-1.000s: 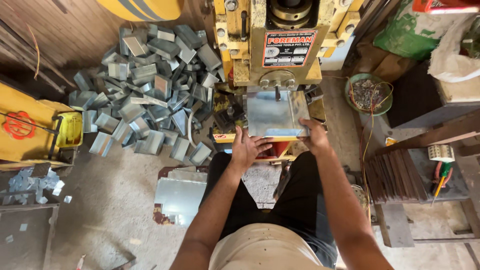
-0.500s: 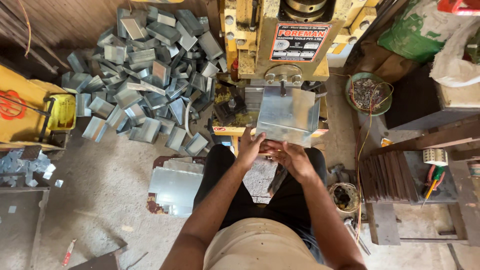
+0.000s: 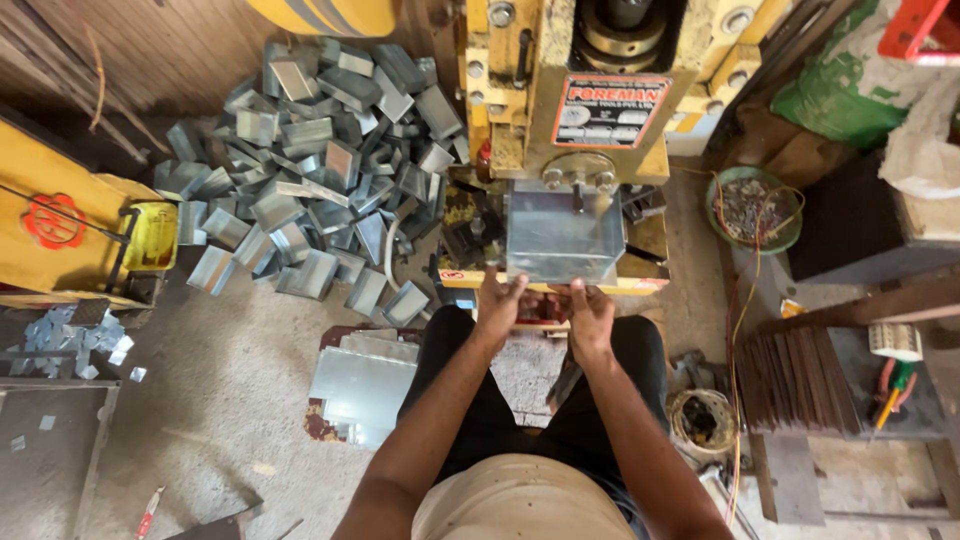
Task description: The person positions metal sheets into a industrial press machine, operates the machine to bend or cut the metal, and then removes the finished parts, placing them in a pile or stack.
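**Both hands at the sheet's near edge**

Left hand [image 3: 498, 303] and right hand [image 3: 590, 312] appear to pinch the near edge of the metal sheet [image 3: 562, 238], though the fingertips are hard to read. The sheet lies at twelve o'clock from both, long axis crosswise, under the yellow press [image 3: 590, 110]. Bent pieces [image 3: 310, 190] are heaped at ten o'clock.

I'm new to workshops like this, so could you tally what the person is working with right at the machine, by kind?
Hands: 2, left hand and right hand
Bent metal sheet at the fingertips: 1
Yellow press machine: 1
Stack of flat sheets on the floor: 1
Heap of bent pieces: 1, too jumbled to count
Total: 6
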